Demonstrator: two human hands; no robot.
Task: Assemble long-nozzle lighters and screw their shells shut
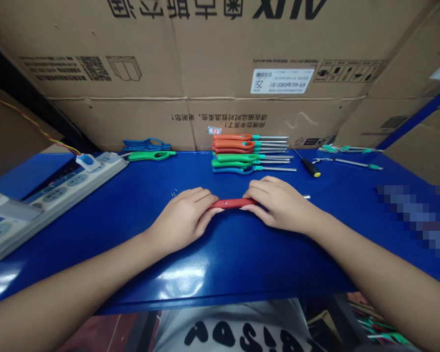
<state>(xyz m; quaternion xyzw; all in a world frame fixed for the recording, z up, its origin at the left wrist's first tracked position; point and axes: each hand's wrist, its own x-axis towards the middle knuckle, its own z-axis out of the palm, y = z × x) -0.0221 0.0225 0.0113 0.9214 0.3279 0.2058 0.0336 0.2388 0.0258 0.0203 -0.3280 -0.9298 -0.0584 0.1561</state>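
Note:
My left hand and my right hand grip a red long-necked lighter between them, just above the blue table. Fingers and thumb of each hand close on its handle, one hand at either end. The metal tip of the lighter pokes out beyond my right hand; the rest of its neck is hidden. Behind the hands lies a stack of similar lighters with orange handles, green handles and a blue handle. A few tiny screws lie near my left hand.
A white power strip with plugs runs along the left. Green and blue handle shells lie at the back. A screwdriver and loose lighter necks lie back right. A large cardboard box walls the rear.

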